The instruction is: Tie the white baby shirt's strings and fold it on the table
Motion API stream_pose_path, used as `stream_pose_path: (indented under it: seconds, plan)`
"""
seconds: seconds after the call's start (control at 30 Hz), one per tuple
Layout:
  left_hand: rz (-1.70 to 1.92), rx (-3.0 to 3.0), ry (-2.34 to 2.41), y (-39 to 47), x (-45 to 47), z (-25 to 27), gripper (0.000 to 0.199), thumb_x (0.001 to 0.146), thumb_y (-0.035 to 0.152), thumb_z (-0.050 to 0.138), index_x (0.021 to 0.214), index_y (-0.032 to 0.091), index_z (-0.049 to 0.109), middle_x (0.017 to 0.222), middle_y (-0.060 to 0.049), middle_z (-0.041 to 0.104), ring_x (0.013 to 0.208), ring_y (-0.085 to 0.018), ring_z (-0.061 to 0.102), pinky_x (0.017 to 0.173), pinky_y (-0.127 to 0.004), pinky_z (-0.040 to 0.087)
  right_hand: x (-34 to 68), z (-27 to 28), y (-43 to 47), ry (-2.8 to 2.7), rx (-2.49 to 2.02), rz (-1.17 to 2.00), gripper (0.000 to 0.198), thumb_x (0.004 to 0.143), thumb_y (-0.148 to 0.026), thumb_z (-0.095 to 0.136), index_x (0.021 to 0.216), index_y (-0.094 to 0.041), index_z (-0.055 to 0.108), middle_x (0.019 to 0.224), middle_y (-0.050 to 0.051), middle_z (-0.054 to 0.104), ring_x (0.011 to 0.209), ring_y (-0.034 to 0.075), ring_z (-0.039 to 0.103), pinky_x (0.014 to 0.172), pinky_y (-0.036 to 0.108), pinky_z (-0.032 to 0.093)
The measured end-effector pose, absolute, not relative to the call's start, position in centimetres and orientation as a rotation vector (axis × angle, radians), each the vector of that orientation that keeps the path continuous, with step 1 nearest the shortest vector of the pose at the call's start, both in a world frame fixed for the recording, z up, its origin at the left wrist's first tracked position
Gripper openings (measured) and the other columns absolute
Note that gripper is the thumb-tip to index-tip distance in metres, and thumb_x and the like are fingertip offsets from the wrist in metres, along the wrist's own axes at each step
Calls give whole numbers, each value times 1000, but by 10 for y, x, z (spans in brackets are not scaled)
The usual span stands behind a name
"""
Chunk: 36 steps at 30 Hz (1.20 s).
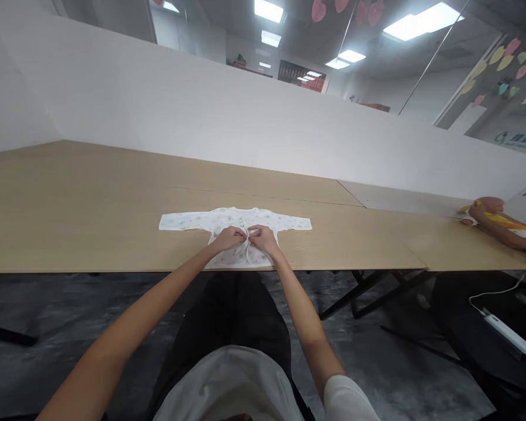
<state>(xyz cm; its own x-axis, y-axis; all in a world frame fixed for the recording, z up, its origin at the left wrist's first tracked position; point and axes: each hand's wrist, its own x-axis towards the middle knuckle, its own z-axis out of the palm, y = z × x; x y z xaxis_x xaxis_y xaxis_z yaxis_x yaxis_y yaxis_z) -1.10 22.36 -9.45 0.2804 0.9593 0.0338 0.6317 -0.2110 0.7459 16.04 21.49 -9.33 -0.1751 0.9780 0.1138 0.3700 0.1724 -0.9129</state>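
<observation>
A small white long-sleeved baby top (184, 221) with a faint print lies spread on the table, its sleeves stretched out to both sides and its hem close to the front edge. Both hands meet at the middle of its front opening. My left hand (230, 238) pinches the fabric edge from the left. Just beside it, my right hand (263, 237) pinches the edge from the right, and the cloth puckers between the fingertips. Whether a fastener sits in the fingers is too small to tell.
The long wooden table (92, 204) runs along a white wall (201, 111) with glass above. At the far right, another person's arm (504, 234) rests on the table near yellow and white items. A white power strip (508, 333) lies on a black surface below.
</observation>
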Motion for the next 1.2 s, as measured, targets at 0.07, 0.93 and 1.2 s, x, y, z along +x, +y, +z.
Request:
stream_pose_path:
  seconds: [0.07,0.93,1.2]
  plan:
    - [699,1901,1412,222,-10,-92,28,67,35,56,83,20,73,86,-3,73,87,-23,65,76,-29,49,161,-93,214,-1574,-1254,1141,31,69,-6,56,96,-15,67,59,-3,65,55,12,62,63,23,53]
    - [514,2254,1761,198,2,-82,26,82,27,44,89,18,67,91,-9,70,86,-25,63,77,-33,44,158,-92,207,-1698,-1404,969,13,71,-12,58,74,-16,70,57,-3,63,49,11,56,53,20,44]
    - [717,2568,1384,200,-4,-101,39,93,32,32,116,19,61,122,-9,63,116,-24,53,100,-37,37,157,-96,202,-1923,-1347,701,21,73,-8,56,71,-19,74,64,-1,68,65,15,62,67,23,45]
